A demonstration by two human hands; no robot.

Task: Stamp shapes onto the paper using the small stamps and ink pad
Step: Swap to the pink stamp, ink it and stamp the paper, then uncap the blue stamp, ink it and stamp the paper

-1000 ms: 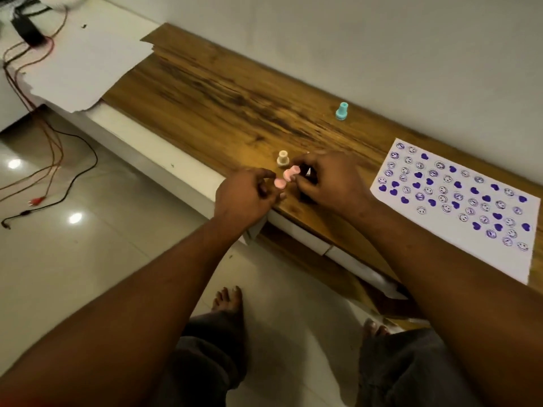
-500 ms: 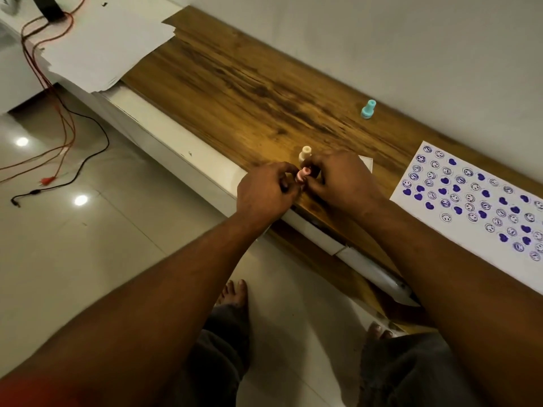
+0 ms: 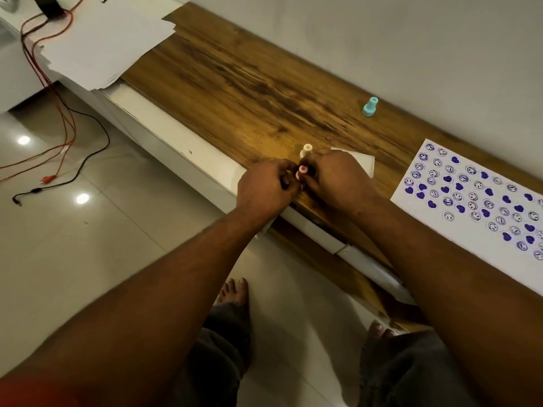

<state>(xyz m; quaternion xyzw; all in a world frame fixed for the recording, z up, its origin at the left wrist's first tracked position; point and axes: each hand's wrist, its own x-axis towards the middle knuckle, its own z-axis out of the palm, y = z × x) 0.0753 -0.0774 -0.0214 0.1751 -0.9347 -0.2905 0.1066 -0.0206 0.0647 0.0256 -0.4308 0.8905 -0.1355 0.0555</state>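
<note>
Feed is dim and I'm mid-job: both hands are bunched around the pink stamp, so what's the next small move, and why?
Probably carry the pink stamp right to the stamped paper and press it into a blank patch. Both the left hand and right hand pinch it above the shelf edge, away from the sheet.

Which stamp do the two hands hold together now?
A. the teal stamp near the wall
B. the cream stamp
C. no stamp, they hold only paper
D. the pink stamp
D. The pink stamp sits pinched between the left hand and the right hand, while the cream stamp and the teal stamp stand untouched on the wooden top.
</note>
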